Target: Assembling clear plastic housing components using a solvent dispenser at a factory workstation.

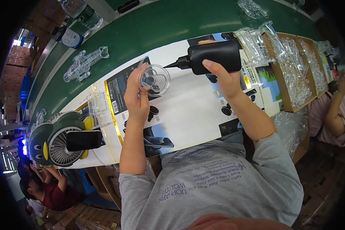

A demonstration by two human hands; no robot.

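My left hand (134,96) is closed on the edge of a clear round plastic part (156,79), held above the printed sheet on the table. Wrapped around a black squeeze bottle (215,57) is my right hand (225,78), with its thumb on the near side. The bottle lies nearly level, and its thin black nozzle (171,65) points left at the rim of the clear part. Whether the tip touches the rim, I cannot tell. Both hands are over the white printed cardboard sheet (184,115).
Clear plastic parts fill a cardboard box (280,82) at right; a clear cluster (86,63) lies at far left. A penguin-shaped fan (61,143) with a black phone (83,140) stands near left. Bottles (71,38) stand far left. Other people (333,111) sit on both sides.
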